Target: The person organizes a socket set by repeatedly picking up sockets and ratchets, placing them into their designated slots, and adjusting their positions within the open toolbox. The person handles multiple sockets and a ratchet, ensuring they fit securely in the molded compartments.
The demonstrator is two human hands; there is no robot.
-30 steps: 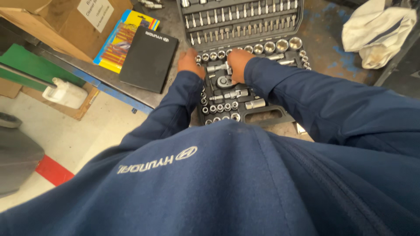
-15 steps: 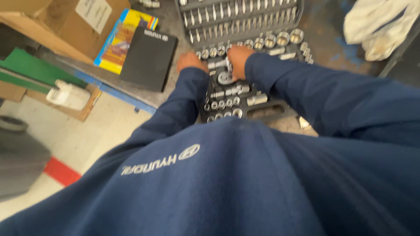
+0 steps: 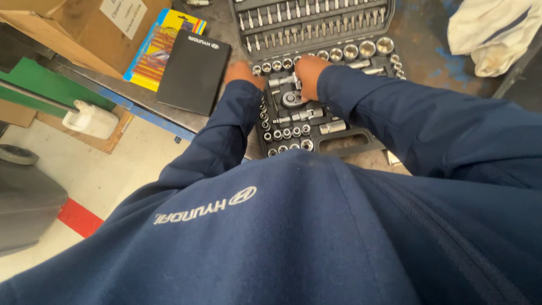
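At the surface's near edge, the right hand (image 3: 307,73) pinches a chrome ratchet (image 3: 289,90) in the open socket case (image 3: 344,146), while the left hand (image 3: 241,72), its grip hidden, rests at the case's left rim.

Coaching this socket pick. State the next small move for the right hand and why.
Probably lift the right hand a little off the socket case: its fingers curl over a metal piece beside the ratchet head, hiding whether it is free. The left hand rests at the case's edge.

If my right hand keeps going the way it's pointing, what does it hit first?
Probably the row of sockets just beyond the right hand in the open socket set case; depth is hard to judge.
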